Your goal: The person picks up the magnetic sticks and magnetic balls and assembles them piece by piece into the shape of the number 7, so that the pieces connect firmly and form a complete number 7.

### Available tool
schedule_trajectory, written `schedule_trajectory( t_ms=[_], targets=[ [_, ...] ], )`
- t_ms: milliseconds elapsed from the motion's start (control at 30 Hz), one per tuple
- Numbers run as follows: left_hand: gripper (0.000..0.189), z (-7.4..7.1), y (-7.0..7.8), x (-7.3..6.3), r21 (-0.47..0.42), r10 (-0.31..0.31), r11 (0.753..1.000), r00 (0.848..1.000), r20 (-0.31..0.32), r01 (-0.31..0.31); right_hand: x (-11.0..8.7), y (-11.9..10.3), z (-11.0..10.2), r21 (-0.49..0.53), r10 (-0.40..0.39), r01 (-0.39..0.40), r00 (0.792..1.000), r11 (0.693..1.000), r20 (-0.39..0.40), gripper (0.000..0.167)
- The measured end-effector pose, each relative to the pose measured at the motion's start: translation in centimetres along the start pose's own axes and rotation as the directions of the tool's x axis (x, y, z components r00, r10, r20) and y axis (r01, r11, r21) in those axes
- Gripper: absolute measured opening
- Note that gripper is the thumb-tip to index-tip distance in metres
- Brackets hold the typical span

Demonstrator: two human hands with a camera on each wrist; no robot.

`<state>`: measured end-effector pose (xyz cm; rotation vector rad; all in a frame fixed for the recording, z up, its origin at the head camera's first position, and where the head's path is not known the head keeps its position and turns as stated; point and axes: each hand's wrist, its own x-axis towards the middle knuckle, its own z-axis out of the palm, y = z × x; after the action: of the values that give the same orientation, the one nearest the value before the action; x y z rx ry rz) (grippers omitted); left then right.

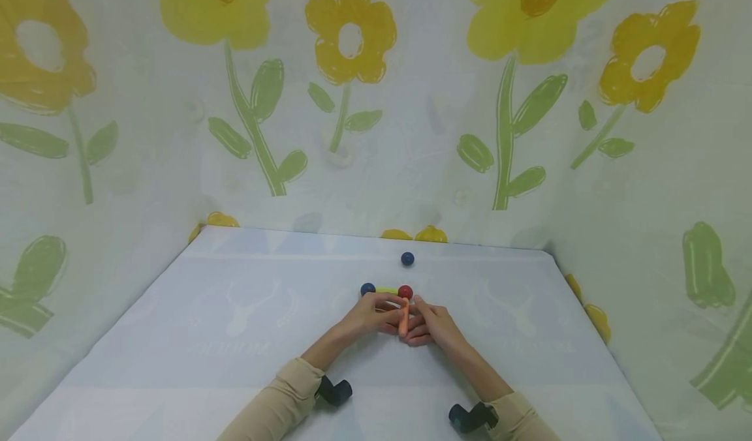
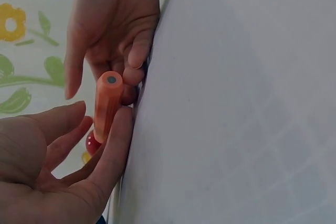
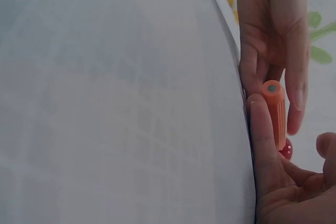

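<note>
Orange stick [image 2: 108, 103] — between fingers [image 2: 114, 148]

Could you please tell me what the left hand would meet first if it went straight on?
The left hand would likely meet the orange stick first, then the right hand; exact depth is unclear.

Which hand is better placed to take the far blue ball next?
Likely the right hand: its way to the far blue ball looks free; the near blue ball and yellow stick lie before the left hand.
</note>
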<state>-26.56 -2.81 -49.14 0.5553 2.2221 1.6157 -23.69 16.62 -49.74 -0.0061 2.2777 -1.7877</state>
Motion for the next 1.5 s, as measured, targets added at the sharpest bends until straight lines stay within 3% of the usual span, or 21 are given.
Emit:
schedule_trajectory(
  t_ms=[700, 867, 1067, 1300, 1500],
  targets=[
    [0.031, 0.18, -0.33, 0.15, -0.047, 0.005, 0.999, 1.000, 0.003, -0.005, 0.12, 0.63, 0.23, -0.010, 0.011, -0.011, 1.000, 1.000, -0.026, 0.071],
    [0.031, 0.26, -0.35, 0.16, -0.032, 0.009, 0.999, 1.000, -0.002, -0.009, 0.00, 0.58, 0.22, -0.010, 0.016, -0.016, 1.000, 1.000, -0.024, 0.067],
    [0.031, 0.04, -0.37, 0.35, -0.079, 0.008, 0.997, 1.000, 0.014, -0.007, 0.10, 0.41, 0.32, -0.002, 0.026, -0.026, 0.998, 1.000, -0.053, 0.063],
    [0.034, -0.01, -0.46, 0.49, -0.027, -0.008, 1.000, 1.000, -0.007, 0.008, 0.25, 0.37, 0.10, -0.004, 0.031, -0.031, 0.998, 1.000, -0.053, 0.057],
    [0.034, -0.15, -0.39, 0.26, -0.043, -0.012, 0.999, 1.000, 0.001, 0.012, 0.26, 0.49, 0.14, -0.015, 0.023, -0.024, 0.999, 1.000, -0.043, 0.059]
  ],
)
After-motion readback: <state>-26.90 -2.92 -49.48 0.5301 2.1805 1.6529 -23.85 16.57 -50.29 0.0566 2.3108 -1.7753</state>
